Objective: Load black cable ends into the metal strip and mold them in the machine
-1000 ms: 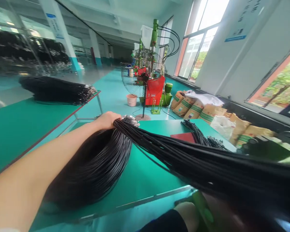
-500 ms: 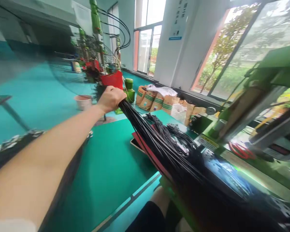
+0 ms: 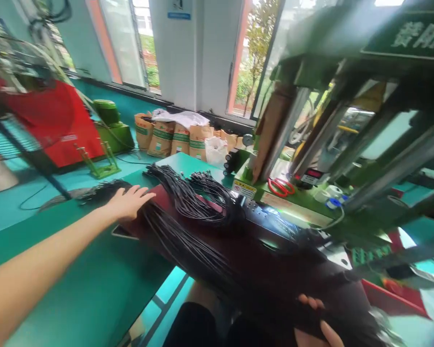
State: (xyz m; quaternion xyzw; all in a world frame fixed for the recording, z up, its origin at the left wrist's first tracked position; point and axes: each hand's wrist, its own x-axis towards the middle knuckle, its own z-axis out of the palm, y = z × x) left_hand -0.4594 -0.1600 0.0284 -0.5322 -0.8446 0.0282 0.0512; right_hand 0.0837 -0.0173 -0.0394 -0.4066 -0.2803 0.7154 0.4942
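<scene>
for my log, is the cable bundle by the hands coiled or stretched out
Stretched out: the cable bundle runs from left hand to right hand.

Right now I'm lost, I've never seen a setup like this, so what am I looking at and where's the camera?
These are one person's bare hands, filmed by one camera worn on the head, looking forward and down. A long bundle of black cables lies across a dark red board. The left hand lies over the bundle's far end, fingers spread; the right hand, dim near the bottom edge, seems to grip the near part. Other cables lie further back on the board. A green table shows at left; at right stands a green machine.
</scene>
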